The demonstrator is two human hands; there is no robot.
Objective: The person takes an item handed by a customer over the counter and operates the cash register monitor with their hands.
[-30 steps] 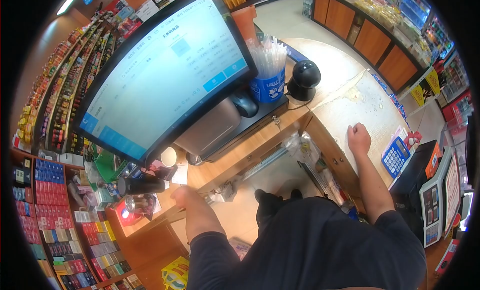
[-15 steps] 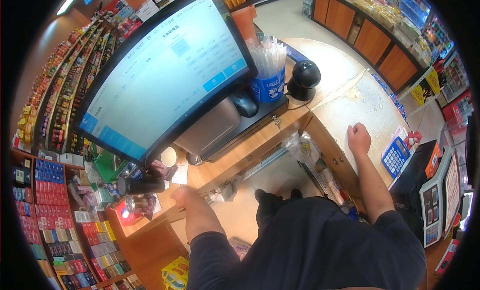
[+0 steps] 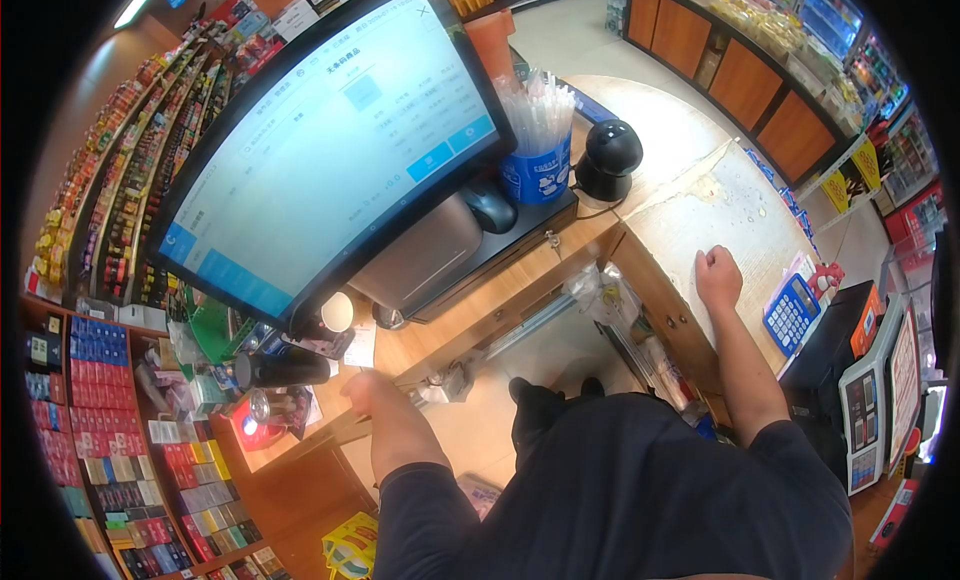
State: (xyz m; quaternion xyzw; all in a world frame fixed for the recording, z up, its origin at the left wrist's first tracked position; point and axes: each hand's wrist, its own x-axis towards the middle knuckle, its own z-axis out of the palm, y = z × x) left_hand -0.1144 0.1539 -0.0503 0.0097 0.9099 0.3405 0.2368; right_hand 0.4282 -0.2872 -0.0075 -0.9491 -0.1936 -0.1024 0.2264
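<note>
My right hand (image 3: 718,278) rests as a closed fist on the worn white counter top (image 3: 690,220), with nothing visible in it. A blue calculator (image 3: 790,315) lies to its right, apart from it. At the edge of the wooden desk, my left hand (image 3: 367,391) sits low beside a small white paper slip (image 3: 360,347). Its fingers are mostly hidden, so whether they hold anything does not show. Near that hand are a black bottle (image 3: 285,370) lying on its side, a white paper cup (image 3: 338,313) and a clear jar (image 3: 262,408).
A large lit monitor (image 3: 350,150) stands over the desk. Behind it are a blue tub of straws (image 3: 540,172) and a round black device (image 3: 608,160). A scale (image 3: 868,420) stands at the right. Stocked shelves (image 3: 110,410) line the left, and an open drawer-like gap lies below the desk.
</note>
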